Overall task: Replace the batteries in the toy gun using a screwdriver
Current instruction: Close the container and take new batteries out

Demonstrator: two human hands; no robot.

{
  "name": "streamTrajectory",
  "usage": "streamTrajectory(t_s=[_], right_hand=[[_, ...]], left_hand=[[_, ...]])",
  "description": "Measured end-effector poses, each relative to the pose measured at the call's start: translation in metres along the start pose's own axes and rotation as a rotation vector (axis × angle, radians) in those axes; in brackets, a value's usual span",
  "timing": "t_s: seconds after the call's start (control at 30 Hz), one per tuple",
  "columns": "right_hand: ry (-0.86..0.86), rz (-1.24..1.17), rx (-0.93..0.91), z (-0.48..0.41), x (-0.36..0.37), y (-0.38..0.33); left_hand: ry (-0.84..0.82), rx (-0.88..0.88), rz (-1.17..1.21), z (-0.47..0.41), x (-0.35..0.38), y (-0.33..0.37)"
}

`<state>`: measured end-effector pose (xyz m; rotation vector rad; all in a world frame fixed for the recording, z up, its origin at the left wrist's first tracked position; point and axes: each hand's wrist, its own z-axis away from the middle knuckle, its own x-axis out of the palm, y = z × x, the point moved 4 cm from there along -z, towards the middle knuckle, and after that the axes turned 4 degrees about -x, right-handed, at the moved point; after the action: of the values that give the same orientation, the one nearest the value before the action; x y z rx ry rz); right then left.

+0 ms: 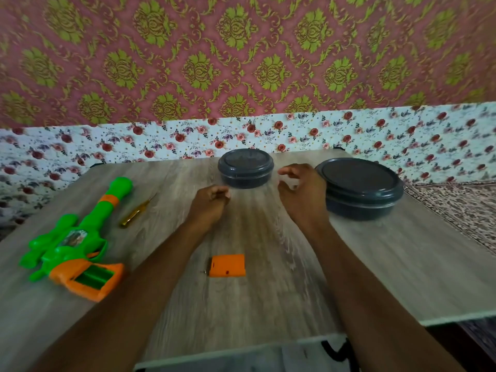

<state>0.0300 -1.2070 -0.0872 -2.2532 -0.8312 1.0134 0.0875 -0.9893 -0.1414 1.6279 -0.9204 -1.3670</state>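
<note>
A green and orange toy gun [77,240] lies at the left of the table with its battery compartment open in the orange grip. The orange battery cover [227,265] lies loose in the middle, a small screw [205,271] at its left edge. A yellow-handled screwdriver [134,212] rests beside the gun's barrel. My left hand [209,204] hovers just in front of a small dark lidded container [245,167], fingers curled in; I cannot tell if it holds anything. My right hand [302,191] is open, fingers spread, between the two containers. No batteries show.
A larger dark lidded container [361,187] stands at the back right of the wooden table [268,304]. Floral fabric and a patterned wall rise behind the table. A patterned mat lies off the right edge. The table's near edge runs below my forearms.
</note>
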Motion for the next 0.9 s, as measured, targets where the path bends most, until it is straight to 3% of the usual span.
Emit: streamTrajectory(t_s=[0.17, 0.27, 0.43, 0.67, 0.8, 0.9], right_hand=[[0.104, 0.337, -0.053, 0.03, -0.045, 0.016], [0.03, 0.609, 0.011, 0.034, -0.058, 0.033], [-0.067, 0.809, 0.033, 0.029, -0.062, 0.051], [-0.056, 0.778, -0.07, 0.027, -0.058, 0.047], [0.013, 0.669, -0.164, 0.039, -0.053, 0.024], [0.038, 0.534, -0.258, 0.051, -0.046, 0.009]], left_hand=[[-0.018, -0.029, 0.099, 0.029, -0.005, -0.001], [-0.03, -0.002, 0.115, 0.039, -0.003, -0.002], [-0.033, 0.033, 0.156, 0.053, -0.006, -0.006], [-0.077, -0.085, 0.49, 0.051, -0.014, -0.012], [-0.112, -0.059, 0.483, 0.054, -0.013, -0.006], [-0.078, -0.004, 0.35, 0.057, -0.012, -0.002]])
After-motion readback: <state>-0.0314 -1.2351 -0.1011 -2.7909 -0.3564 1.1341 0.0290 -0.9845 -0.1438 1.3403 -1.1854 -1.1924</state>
